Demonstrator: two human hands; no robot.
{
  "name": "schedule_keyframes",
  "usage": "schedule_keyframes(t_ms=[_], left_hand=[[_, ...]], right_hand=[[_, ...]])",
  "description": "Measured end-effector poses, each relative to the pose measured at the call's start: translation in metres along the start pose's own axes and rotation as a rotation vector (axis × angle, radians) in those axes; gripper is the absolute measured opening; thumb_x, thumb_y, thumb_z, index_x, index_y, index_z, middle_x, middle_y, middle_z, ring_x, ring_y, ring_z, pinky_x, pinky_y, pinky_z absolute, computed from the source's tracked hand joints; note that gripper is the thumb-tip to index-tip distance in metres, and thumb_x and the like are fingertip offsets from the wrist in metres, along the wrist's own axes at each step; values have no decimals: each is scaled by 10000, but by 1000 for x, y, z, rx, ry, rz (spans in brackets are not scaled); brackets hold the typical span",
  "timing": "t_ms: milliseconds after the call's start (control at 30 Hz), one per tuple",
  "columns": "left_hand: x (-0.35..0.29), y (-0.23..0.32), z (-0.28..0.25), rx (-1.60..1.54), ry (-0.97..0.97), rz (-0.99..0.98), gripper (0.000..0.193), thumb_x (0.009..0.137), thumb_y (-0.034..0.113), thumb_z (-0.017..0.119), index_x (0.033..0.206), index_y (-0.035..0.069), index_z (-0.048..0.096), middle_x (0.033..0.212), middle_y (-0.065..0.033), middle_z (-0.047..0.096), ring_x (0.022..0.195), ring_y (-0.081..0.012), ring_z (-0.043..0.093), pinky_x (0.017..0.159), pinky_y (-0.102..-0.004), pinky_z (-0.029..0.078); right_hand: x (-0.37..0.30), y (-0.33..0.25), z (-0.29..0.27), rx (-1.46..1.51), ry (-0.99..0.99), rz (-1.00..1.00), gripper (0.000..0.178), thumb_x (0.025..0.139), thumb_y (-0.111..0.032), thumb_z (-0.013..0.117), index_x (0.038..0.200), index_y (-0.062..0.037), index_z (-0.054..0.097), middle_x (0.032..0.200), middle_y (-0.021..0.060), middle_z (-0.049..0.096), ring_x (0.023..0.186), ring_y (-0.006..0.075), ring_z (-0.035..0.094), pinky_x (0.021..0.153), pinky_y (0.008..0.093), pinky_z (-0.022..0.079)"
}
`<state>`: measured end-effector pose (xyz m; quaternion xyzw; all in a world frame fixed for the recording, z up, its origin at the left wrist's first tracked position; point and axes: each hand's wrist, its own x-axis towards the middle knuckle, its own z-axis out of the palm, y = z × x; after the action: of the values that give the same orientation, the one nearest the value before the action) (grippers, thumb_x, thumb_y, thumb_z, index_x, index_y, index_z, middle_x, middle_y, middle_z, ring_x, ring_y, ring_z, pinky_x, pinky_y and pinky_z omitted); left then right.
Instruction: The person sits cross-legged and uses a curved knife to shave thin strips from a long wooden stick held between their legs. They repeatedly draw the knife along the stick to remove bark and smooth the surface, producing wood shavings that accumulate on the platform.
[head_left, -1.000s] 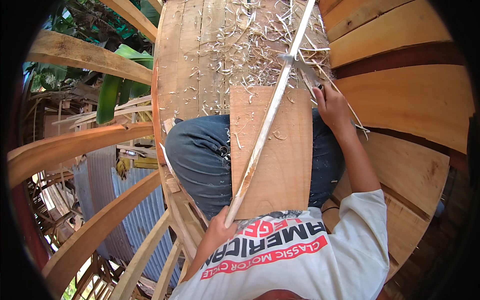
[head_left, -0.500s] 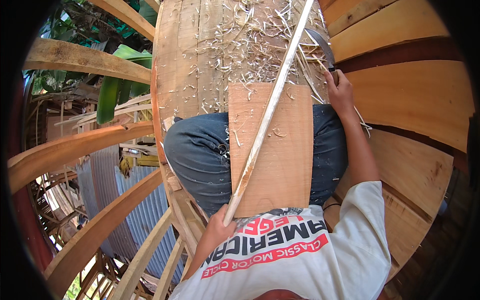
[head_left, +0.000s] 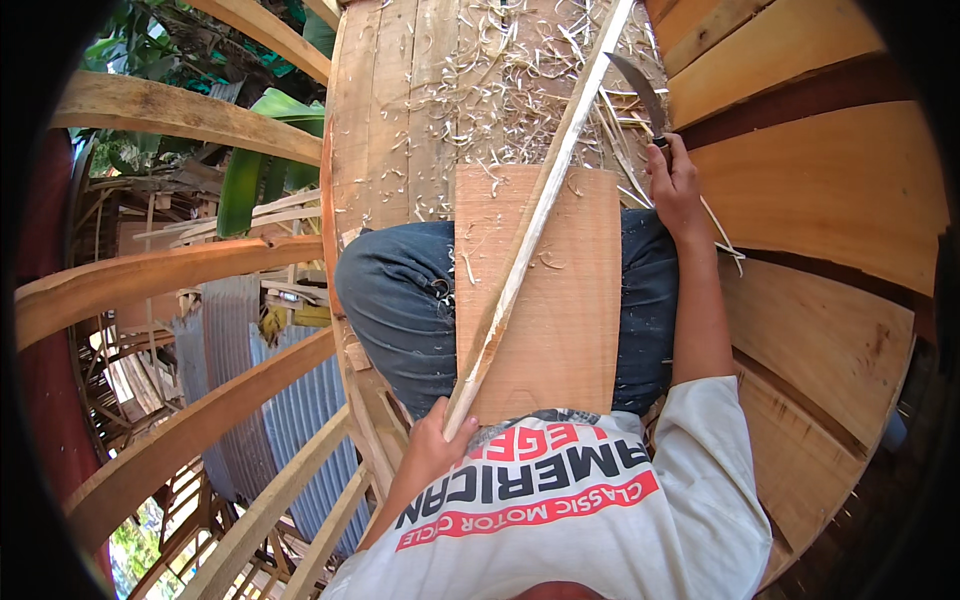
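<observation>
A long pale wooden stick [head_left: 541, 216] slants across a rectangular board [head_left: 560, 340] on my lap, its near end in my left hand [head_left: 440, 440]. The fingers of that hand are wrapped round it close to my shirt. Part of the stick's side is white and freshly shaved, with a brownish patch near the lower end. My right hand [head_left: 675, 180] is closed on the dark handle of a curved knife [head_left: 645, 92]. The blade curves up and left, its tip close to the stick's far part. A few thin shavings lie on the board.
Many curled shavings [head_left: 480, 85] litter the plank floor [head_left: 375, 110] ahead of me. Long thin strips [head_left: 622, 150] lie beside the knife. Wooden slats [head_left: 180, 285] rail the left side, with corrugated metal sheets [head_left: 235, 340] beyond. Wide planks [head_left: 820, 180] line the right.
My right hand has shifted slightly with the knife, and the blade tip has come nearer the stick. The stick has turned a little about its length. The whole view has shifted slightly.
</observation>
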<state>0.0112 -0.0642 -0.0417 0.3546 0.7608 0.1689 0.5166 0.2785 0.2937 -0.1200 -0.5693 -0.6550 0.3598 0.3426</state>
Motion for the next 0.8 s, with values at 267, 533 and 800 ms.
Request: schedule_keyframes(t_ms=[267, 533, 800], left_hand=[[-4, 4, 6, 28, 62, 19, 349, 887, 307, 661, 1000, -14, 585, 810, -279, 636, 831, -452, 639, 693, -434, 485], [-6, 3, 9, 183, 100, 24, 373, 898, 345, 641, 951, -12, 547, 796, -295, 623, 817, -476, 627, 670, -475, 477], [-6, 2, 9, 216, 66, 21, 419, 869, 399, 653, 968, 17, 512, 780, -280, 633, 800, -484, 625, 645, -501, 477]], right_hand=[[-3, -3, -1, -164, -4, -211, 270, 972, -284, 528, 907, -25, 571, 763, 200, 614, 753, 411, 611, 646, 459, 459], [-7, -13, 0, -317, -144, -173, 389, 957, -404, 557, 864, -28, 585, 689, 210, 627, 694, 416, 625, 602, 478, 464], [-8, -13, 0, -223, -58, -92, 352, 963, -372, 550, 875, -35, 595, 623, 202, 572, 629, 404, 597, 565, 472, 427]])
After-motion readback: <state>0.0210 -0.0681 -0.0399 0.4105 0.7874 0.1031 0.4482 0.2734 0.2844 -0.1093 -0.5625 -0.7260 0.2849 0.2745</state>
